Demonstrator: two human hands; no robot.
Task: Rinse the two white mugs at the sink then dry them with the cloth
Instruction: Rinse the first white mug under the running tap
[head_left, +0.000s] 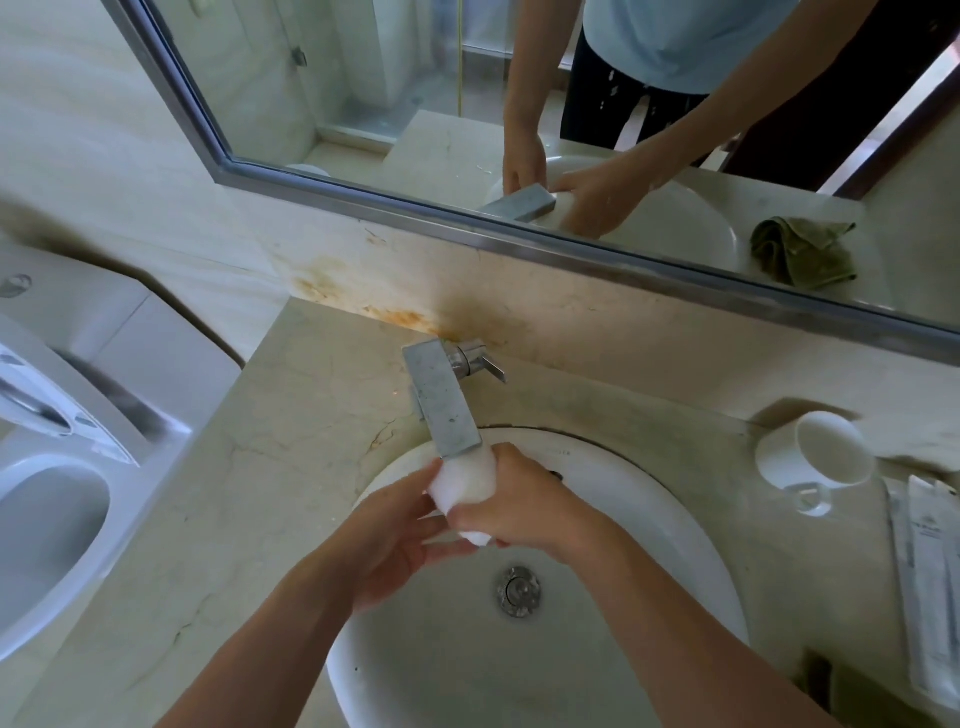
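- Right now you are holding one white mug over the sink, both hands wrapped on it so it is staying steady under the spout.
- Your right hand is closing round the mug's body from the right side, fingers curled over the top and pressing on the wall, which looks like the main grip.
- Your left hand is cupping the mug from the left and below, fingers half spread along its side, likely supporting and turning it while rinsing.
- Just below your hands the drain is sitting open in the basin, so runoff is going straight down.
- Just beyond your fingers the faucet is reaching out over the mug; whether water is flowing, you cannot tell from this view.
- Well off to the right of your right hand the second white mug is lying tipped on the counter, mouth facing you, apparently waiting its turn.
- Farther still, the green cloth is showing only in the mirror, bunched on the counter to the right of the basin, kept clear of splashes for the drying step.
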